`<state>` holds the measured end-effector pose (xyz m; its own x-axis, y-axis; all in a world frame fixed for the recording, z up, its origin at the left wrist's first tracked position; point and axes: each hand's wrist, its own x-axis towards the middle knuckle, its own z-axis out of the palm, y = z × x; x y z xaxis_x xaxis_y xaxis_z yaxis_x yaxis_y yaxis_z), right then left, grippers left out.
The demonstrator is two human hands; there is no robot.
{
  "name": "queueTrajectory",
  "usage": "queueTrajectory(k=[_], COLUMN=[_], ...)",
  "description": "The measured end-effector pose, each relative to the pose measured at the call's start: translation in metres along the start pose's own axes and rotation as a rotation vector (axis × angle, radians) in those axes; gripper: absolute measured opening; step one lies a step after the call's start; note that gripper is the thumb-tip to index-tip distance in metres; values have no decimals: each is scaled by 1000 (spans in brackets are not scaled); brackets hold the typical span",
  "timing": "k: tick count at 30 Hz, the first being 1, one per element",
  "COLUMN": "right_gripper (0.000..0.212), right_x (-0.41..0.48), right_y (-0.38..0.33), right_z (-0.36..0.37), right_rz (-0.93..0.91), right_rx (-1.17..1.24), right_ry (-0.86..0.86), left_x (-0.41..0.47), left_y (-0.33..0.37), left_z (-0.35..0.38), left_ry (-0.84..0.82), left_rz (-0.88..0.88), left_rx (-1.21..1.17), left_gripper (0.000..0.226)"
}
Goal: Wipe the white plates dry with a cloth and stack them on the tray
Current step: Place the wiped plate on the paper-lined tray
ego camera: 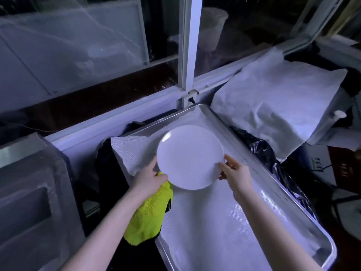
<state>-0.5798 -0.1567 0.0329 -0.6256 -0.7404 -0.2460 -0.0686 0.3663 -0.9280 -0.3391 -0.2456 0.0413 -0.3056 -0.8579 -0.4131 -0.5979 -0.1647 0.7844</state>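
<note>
Probably the stacking step: right hand [237, 173] pinches the white plate [189, 156], left hand [150, 179] grips the yellow cloth [148, 218] against it; next, lower it flat onto the tray [333, 251].

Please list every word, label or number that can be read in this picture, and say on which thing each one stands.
Dark handwritten marks on the grey surface to the right of the tray: perhaps digits, too blurred to read.
Nothing readable shows on the plate, the yellow cloth or the tray.
</note>
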Motion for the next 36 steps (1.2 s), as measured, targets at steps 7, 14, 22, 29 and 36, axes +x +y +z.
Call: queueTrajectory(k=[7, 14, 22, 29, 36], right_gripper=[10, 25, 40, 41, 27], right_x=[17, 27, 14, -44, -119], right_y=[14, 17, 9, -8, -36], right_z=[11, 20, 16, 21, 68], right_rz=[-22, -38, -35, -212, -439], right_rx=[-86, -209, -293, -307, -371], right_ry=[40, 75, 42, -15, -313], left_x=[11, 16, 2, -60, -156], left_y=[-6, -9, -14, -37, -89], left_z=[13, 14, 5, -26, -74], left_ry=[115, 133, 102, 201, 423], left_rz=[-13, 0, -14, 17, -72], left_rx=[173, 234, 5, -265, -412], left_gripper=[85, 87, 87, 45, 17])
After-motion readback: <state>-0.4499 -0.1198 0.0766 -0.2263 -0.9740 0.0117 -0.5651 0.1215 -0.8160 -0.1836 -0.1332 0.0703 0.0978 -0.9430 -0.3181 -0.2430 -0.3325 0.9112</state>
